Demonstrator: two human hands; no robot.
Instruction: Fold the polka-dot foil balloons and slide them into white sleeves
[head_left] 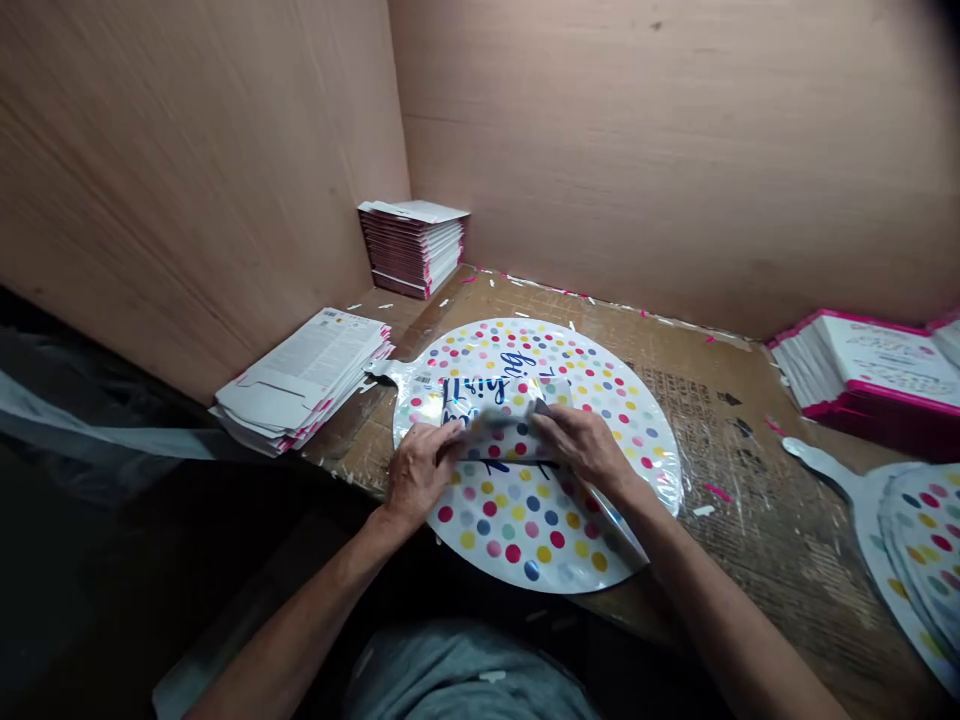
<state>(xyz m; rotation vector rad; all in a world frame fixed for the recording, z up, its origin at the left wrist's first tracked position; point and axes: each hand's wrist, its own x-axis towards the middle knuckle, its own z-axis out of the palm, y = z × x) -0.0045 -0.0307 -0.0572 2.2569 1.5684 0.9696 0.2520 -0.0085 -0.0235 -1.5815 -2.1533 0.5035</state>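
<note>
A flat round foil balloon (525, 520) with coloured dots and blue lettering lies on the brown table (720, 420) in front of me. On top of it sits a folded balloon packet (499, 420), small and rectangular. My left hand (418, 472) pinches the packet's left end with closed fingers. My right hand (589, 445) presses and grips its right end, fingers curled over it.
A fanned pile of white and pink flat cards (304, 378) lies at the left. A neat stack of the same cards (412, 245) stands in the back corner. More cards (870, 375) are at the right, above a pile of dotted balloons (911, 555). Wooden walls enclose the table.
</note>
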